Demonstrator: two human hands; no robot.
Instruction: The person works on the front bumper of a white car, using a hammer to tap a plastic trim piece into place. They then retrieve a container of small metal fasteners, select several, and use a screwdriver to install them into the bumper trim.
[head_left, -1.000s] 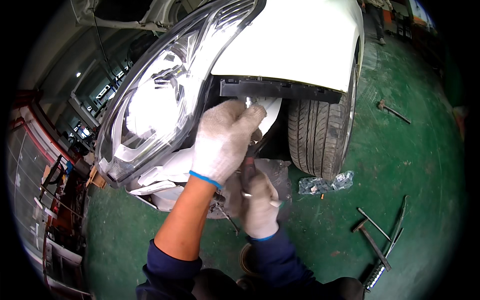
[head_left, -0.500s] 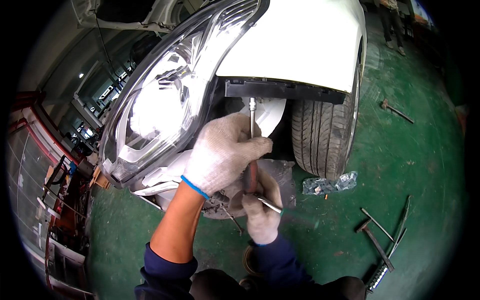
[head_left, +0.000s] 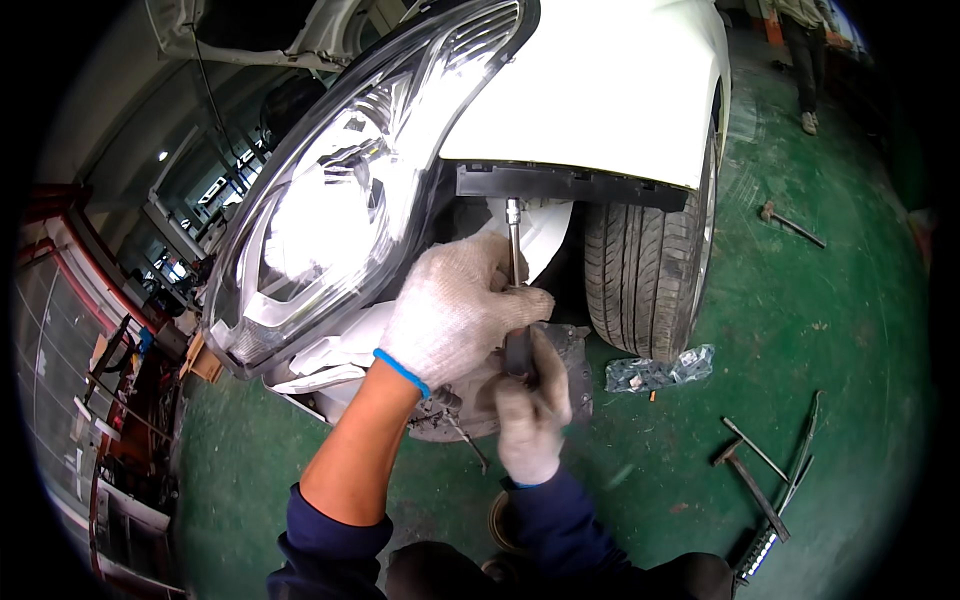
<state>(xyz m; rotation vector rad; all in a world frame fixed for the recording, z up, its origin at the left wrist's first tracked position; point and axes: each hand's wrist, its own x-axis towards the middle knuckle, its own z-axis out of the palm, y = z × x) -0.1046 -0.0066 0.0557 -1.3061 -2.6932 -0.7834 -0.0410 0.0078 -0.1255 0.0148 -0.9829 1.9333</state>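
Note:
A socket driver (head_left: 515,235) stands upright, its silver socket end against the underside of a black plastic strip (head_left: 570,186) below the white fender (head_left: 590,90). My left hand (head_left: 455,300), in a whitish knit glove with a blue cuff, is closed around the shaft. Below it, my gloved right hand (head_left: 530,410) is closed about the dark handle; its fingers are partly smeared by motion. To the left of the hands is the large clear headlight (head_left: 330,210).
A tyre (head_left: 640,275) stands right of the hands, with a clear plastic bag (head_left: 660,368) of small parts below it. On the green floor lie a hammer (head_left: 750,490), long tools (head_left: 800,470) and another hammer (head_left: 795,224). A person (head_left: 808,70) stands far right.
The driver's handle has turned, and the silver rod with a green end seen by my right hand no longer shows. My left hand keeps its hold. The person at the back has shifted.

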